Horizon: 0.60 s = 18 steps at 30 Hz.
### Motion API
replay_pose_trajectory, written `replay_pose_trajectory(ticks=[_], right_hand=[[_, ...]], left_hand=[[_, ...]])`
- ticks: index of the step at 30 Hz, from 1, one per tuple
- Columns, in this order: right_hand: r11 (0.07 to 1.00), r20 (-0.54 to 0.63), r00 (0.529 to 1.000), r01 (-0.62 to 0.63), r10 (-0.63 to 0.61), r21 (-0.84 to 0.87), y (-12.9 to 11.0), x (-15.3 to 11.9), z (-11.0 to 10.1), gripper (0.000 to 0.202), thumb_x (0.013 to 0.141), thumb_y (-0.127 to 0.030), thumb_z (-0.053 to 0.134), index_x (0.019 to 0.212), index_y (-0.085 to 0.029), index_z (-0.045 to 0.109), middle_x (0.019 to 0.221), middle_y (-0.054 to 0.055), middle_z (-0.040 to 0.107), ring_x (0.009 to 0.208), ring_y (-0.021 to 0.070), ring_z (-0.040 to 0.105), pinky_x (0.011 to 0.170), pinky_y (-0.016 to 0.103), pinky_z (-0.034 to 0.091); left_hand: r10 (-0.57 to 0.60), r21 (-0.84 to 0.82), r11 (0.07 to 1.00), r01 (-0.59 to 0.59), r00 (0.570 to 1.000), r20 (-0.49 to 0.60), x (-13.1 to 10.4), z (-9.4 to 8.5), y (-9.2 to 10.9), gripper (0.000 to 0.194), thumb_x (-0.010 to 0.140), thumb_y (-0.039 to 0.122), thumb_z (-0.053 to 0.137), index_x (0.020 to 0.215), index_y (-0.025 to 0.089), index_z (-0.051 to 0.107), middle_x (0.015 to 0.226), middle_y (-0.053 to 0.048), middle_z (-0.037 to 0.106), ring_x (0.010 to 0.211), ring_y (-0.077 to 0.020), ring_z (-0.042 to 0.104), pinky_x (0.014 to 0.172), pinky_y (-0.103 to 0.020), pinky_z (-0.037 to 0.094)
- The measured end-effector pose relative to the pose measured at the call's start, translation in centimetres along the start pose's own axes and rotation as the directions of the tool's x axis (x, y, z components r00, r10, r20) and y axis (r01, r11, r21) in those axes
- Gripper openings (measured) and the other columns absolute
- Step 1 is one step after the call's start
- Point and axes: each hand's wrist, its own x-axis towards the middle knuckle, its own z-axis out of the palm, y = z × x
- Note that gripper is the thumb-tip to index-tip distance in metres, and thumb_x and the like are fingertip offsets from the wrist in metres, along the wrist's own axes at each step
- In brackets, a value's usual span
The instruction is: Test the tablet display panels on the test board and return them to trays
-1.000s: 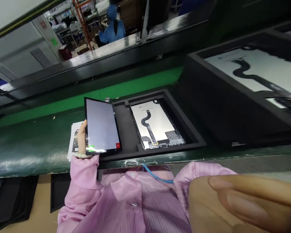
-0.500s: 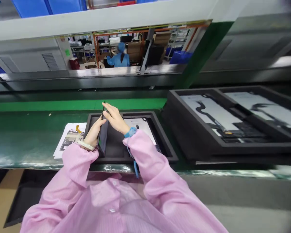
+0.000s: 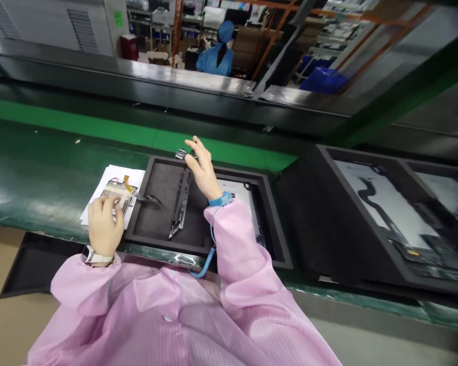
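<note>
A black foam tray (image 3: 152, 223) is lying on the green worktop (image 3: 41, 162) in front of the person. Over the tray's middle, a tablet panel (image 3: 181, 201) is standing steeply on edge, showing mostly its narrow side; whether its lower edge is touching the tray cannot be told. The right grip (image 3: 204, 173) is closing on the panel's far end, above the tray's far rim, so most of the panel is extending from the fingers toward the tray's near rim. On that wrist a blue band (image 3: 221, 200) is sitting, its coiled cord (image 3: 204, 267) running down past the near rim.

The left grip (image 3: 104, 223) is curving, thumb apart from fingers, just left of the tray, over a component (image 3: 114, 189) lying on white papers (image 3: 137, 177); whether it is gripping anything cannot be told. A dark ribbon (image 3: 143, 197) is reaching from there across the tray's left rim. In the tray's right part, a second panel (image 3: 248, 198) is lying flat, partly hidden by the right sleeve. To the tray's right, a taller foam stack (image 3: 301, 203) is standing.
</note>
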Motion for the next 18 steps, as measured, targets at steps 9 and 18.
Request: replay_pose_trajectory(ticks=[9, 18], right_hand=[[0.997, -0.056, 0.996, 0.073, -0.072, 0.006, 1.0, -1.2, -0.4, 0.06, 0.102, -0.061, 0.031, 0.149, -0.028, 0.048, 0.166, 0.011, 0.037, 0.158, 0.0265, 0.029, 0.128, 0.054, 0.023], [0.995, -0.035, 0.995, 0.09, -0.091, -0.044, 0.6, -1.9, -1.4, 0.06, 0.103, -0.062, 0.028, 0.152, -0.031, 0.045, 0.166, 0.01, 0.036, 0.159, 0.0306, 0.027, 0.124, 0.06, 0.029]], left_hand=[[0.047, 0.284, 0.947, -0.154, 0.936, 0.349, -3.2, 1.3, -2.4, 0.04, 0.099, 0.021, 0.045, 0.132, 0.019, 0.069, 0.128, -0.02, 0.061, 0.105, -0.0337, 0.058, 0.089, -0.047, 0.046], [0.089, 0.319, 0.922, -0.22, 0.921, 0.38, -3.1, 1.1, -2.2, 0.042, 0.098, 0.018, 0.044, 0.13, 0.02, 0.072, 0.13, -0.02, 0.064, 0.103, -0.0333, 0.057, 0.089, -0.048, 0.043]])
